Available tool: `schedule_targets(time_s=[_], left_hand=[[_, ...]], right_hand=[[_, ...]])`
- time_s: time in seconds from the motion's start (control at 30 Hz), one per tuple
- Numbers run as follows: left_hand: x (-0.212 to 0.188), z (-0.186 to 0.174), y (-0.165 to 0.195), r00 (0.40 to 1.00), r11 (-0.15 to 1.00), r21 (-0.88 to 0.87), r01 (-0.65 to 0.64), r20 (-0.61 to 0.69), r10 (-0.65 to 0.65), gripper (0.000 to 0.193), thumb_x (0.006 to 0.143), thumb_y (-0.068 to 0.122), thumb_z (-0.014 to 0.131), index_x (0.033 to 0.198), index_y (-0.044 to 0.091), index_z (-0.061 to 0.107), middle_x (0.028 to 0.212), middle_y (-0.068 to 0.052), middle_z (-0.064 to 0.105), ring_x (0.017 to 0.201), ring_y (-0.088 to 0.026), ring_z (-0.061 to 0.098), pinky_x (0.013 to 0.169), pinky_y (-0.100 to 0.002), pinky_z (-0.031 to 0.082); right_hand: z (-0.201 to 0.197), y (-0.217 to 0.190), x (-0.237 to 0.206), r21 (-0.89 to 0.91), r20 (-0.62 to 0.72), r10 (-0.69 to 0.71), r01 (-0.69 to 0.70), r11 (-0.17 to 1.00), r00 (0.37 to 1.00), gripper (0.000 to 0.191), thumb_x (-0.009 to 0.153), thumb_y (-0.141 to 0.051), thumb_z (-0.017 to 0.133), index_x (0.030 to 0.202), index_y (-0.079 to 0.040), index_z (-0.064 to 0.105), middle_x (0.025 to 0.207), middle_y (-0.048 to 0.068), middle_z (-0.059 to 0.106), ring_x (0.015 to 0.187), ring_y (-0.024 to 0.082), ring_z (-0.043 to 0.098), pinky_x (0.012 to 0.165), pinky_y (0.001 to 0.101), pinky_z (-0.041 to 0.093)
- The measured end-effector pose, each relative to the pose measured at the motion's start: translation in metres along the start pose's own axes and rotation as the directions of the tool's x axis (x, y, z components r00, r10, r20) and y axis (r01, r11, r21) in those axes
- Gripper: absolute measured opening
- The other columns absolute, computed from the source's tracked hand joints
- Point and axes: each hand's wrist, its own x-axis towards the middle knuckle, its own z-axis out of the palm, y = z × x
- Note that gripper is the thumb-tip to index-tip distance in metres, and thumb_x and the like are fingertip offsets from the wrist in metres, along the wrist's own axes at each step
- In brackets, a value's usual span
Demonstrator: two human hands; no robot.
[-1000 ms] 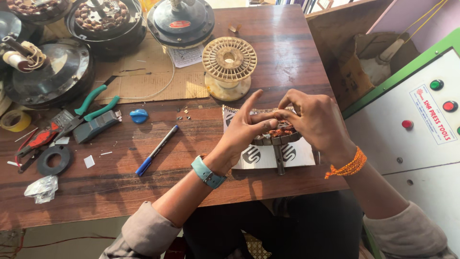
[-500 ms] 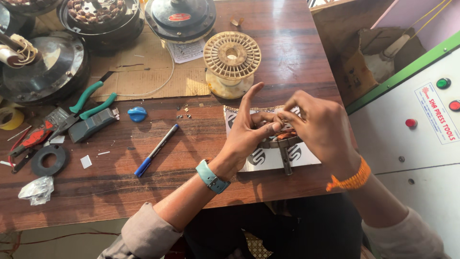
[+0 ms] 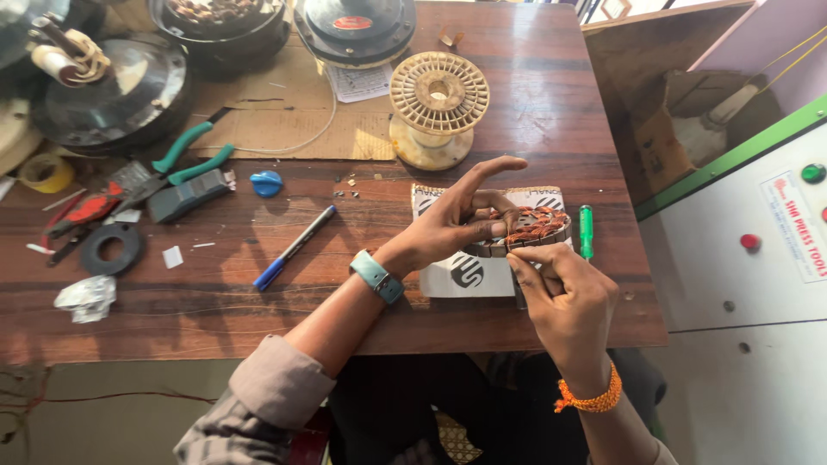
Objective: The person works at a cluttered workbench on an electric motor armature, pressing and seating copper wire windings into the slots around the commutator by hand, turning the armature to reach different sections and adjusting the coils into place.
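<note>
A round stator (image 3: 536, 229) wound with copper wire is held just above a white box (image 3: 461, 277) on the wooden table (image 3: 534, 112). My left hand (image 3: 461, 220), with a teal band on the wrist, pinches the stator's left rim, index finger stretched out straight. My right hand (image 3: 564, 297), with an orange thread on the wrist, grips the near rim from below with its fingertips. A green-handled screwdriver (image 3: 586, 231) lies just right of the stator.
An empty cream wire spool (image 3: 439, 103) stands behind the box. To the left lie a blue pen (image 3: 293, 248), green-handled pliers (image 3: 185, 155), a black ring (image 3: 109, 250) and fan motor housings (image 3: 112, 95). A white control cabinet (image 3: 758, 284) borders the table's right edge.
My right hand has slid from the stator's far right side to its near edge, uncovering the green screwdriver. My left hand keeps its pinch on the left rim.
</note>
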Motion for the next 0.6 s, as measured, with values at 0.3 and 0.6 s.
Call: schedule_targets(time_s=[0.3,0.6], left_hand=[[-0.004,0.001,0.015,1.000,0.982,0.190,-0.002,-0.001,0.002,0.079,0.094,0.019,0.076,0.160,0.015,0.033,0.109,-0.003,0.070,0.114,-0.010,0.065,0.108,-0.031,0.052],[-0.005,0.041,0.015,0.933,0.370,0.914,-0.169,0.028,0.359,0.049,0.079,0.027,0.087,0.123,0.021,0.067,0.098,-0.001,0.060,0.094,-0.021,0.059,0.083,-0.037,0.051]], right_hand=[[0.020,0.032,-0.025,0.004,0.032,0.029,-0.029,1.000,0.999,0.007,0.089,0.001,0.077,0.088,-0.001,0.071,0.065,0.004,0.062,0.050,0.007,0.045,0.047,0.0267,0.036],[-0.018,0.055,-0.037,-0.081,-0.002,-0.061,0.060,0.995,0.998,0.003,0.094,0.001,0.070,0.095,0.000,0.073,0.082,0.007,0.071,0.067,0.009,0.066,0.058,0.0262,0.051]])
